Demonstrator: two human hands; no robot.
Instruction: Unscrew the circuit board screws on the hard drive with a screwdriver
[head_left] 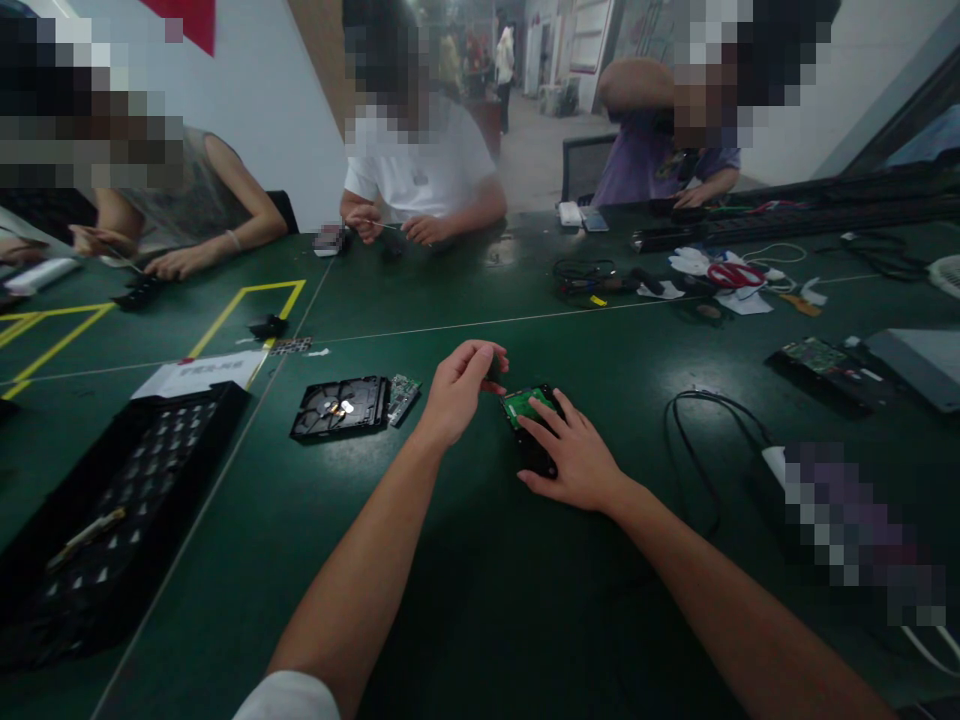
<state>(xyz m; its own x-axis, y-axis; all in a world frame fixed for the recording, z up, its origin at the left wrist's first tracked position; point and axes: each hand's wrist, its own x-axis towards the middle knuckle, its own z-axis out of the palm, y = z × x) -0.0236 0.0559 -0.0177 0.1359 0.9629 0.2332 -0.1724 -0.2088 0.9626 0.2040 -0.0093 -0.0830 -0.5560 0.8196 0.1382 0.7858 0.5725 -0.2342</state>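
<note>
A hard drive [536,455] lies on the green tabletop in front of me, its green circuit board [527,403] facing up. My right hand [577,455] rests over the drive with its fingers spread across the board and near edge. At the drive's far left corner is my left hand [459,385], its thumb and fingers pinched together. What sits in that pinch, if anything, is too small and dark to make out. Left of my left hand lies another hard drive [341,408], with a loose circuit board [403,400] beside its right end.
A black tray [142,480] with a slim tool [86,538] in it stands at left. On the right are a black cable [694,395], another circuit-board unit [829,370] and a grey box [919,365]. Three people sit across the table, near cables and gloves [690,262].
</note>
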